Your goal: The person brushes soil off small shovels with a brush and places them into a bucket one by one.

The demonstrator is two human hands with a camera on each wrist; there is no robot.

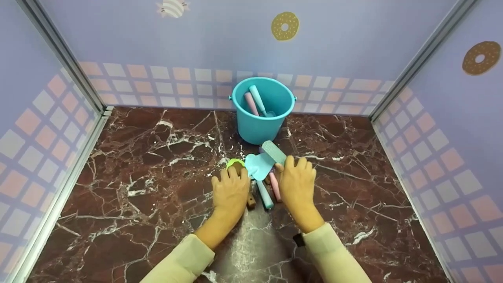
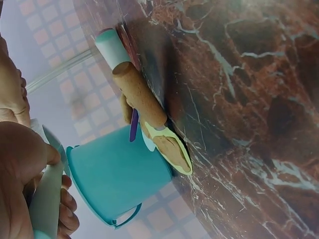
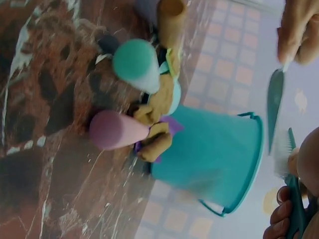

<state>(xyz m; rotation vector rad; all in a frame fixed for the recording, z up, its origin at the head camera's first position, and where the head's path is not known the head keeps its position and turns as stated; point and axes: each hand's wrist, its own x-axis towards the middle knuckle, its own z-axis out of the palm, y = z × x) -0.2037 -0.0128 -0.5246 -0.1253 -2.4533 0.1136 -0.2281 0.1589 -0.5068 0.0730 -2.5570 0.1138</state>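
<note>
My left hand (image 1: 231,192) grips the pale handle (image 2: 47,196) of a small light blue shovel (image 1: 260,165), its blade extending right above a pile of tools. My right hand (image 1: 298,182) holds a teal brush (image 1: 274,152), whose pale bristles (image 3: 284,154) show in the right wrist view. Below lie a lime-edged shovel (image 2: 172,149) with a brown handle (image 2: 139,94), a pale handle with a green end (image 1: 266,194) and a pink handle (image 1: 275,186). A purple piece (image 3: 172,124) and brown pieces are partly hidden among them.
Behind the pile stands a turquoise bucket (image 1: 259,127) with a pink handle (image 1: 251,104) and a light blue-handled tool (image 1: 257,98) inside. Patterned panels (image 1: 188,86) enclose the dark red marble surface (image 1: 157,220) at the back and sides.
</note>
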